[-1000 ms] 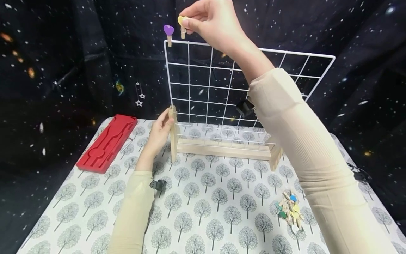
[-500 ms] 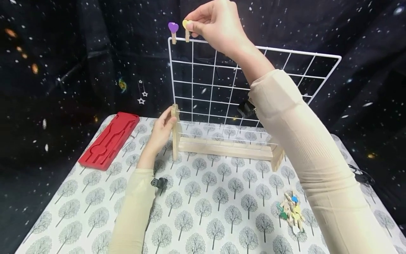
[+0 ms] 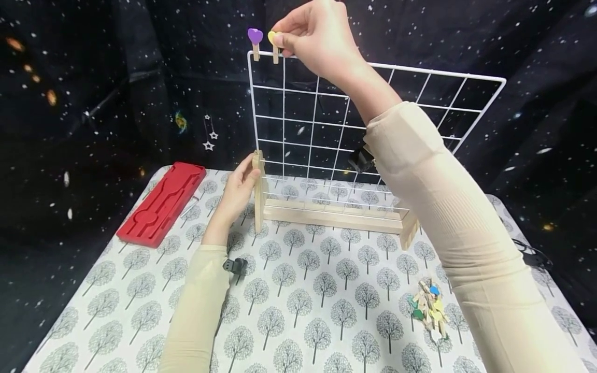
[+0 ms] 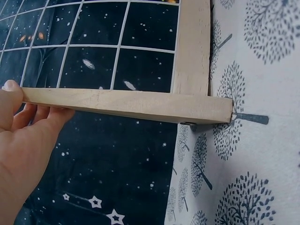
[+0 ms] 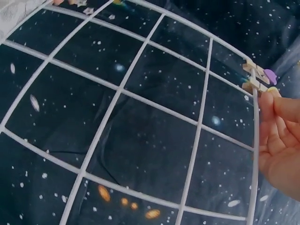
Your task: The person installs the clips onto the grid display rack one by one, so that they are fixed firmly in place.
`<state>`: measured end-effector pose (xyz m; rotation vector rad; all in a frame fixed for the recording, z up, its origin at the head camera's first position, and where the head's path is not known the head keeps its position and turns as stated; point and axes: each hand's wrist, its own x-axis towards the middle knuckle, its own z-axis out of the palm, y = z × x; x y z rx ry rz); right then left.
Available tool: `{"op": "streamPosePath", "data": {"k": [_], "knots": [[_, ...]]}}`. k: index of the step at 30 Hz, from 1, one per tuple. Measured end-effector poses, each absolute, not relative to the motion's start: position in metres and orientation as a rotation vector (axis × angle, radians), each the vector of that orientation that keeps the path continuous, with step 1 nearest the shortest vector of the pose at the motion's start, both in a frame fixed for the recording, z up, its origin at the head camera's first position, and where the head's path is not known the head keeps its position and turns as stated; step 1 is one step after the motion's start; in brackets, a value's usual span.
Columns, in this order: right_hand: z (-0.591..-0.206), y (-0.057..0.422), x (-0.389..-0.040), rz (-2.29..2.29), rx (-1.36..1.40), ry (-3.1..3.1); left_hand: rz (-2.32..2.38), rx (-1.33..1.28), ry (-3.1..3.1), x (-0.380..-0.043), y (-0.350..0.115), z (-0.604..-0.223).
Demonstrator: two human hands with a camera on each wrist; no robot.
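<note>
A white wire grid (image 3: pixel 310 123) stands upright in a wooden stand (image 3: pixel 331 217). My right hand (image 3: pixel 322 39) pinches a small clothespin (image 3: pixel 275 54) with a yellow heart, its wooden legs over the top wire near the left corner. Just left of it, a purple-heart clothespin (image 3: pixel 255 37) is clipped on the same wire. In the right wrist view both clothespins straddle the wire side by side, my right fingers (image 5: pixel 269 110) at the yellow one. My left hand (image 3: pixel 237 194) grips the stand's left upright (image 4: pixel 117 104), thumb on one side and fingers on the other.
Several clothespins with blue, green and yellow tops lie in a pile (image 3: pixel 429 305) on the tree-print tablecloth at the right. A red moulded tray (image 3: pixel 160 204) lies at the back left. Behind the table hangs a dark starry cloth (image 3: pixel 116 93). A black cable (image 3: pixel 534 256) sits at the right edge.
My right hand has lowered the yellow-heart clothespin from above the grid onto the top wire. The left hand keeps its grip on the upright. The head view has shifted slightly.
</note>
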<state>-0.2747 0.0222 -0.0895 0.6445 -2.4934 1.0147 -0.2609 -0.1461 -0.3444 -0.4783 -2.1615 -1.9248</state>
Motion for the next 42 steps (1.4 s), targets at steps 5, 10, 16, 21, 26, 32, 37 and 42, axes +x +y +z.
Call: {"op": "streamPosePath", "data": {"k": [5, 10, 16, 21, 26, 32, 37, 42], "knots": [[-0.091, 0.023, -0.274, 1.011, 0.635, -2.530, -1.919, -0.475, -2.174, -0.260, -0.146, -0.346], [-0.092, 0.022, -0.273, 0.960, 0.658, -2.553, -1.905, -0.476, -2.189, -0.258, -0.148, -0.347], [-0.095, 0.021, -0.272, 0.892, 0.699, -2.553, -1.909, -0.471, -2.178, -0.258, -0.150, -0.348], [-0.100, 0.026, -0.273, 0.896, 0.703, -2.544, -1.918, -0.476, -2.176, -0.267, -0.153, -0.358], [-0.105, 0.039, -0.268, 0.883, 0.742, -2.474, -1.892, -0.489, -2.182, -0.276, -0.153, -0.370], [-0.130, 0.071, -0.228, 0.872, 0.927, -2.299, -1.922, -0.484, -2.172, -0.271, -0.152, -0.363], [-0.185, 0.107, -0.201, 0.957, 1.105, -2.234, -1.908, -0.492, -2.185, -0.263, -0.153, -0.350], [-0.272, 0.152, -0.193, 1.071, 0.984, -2.489, -1.921, -0.458, -2.193, -0.259, -0.155, -0.346]]}}
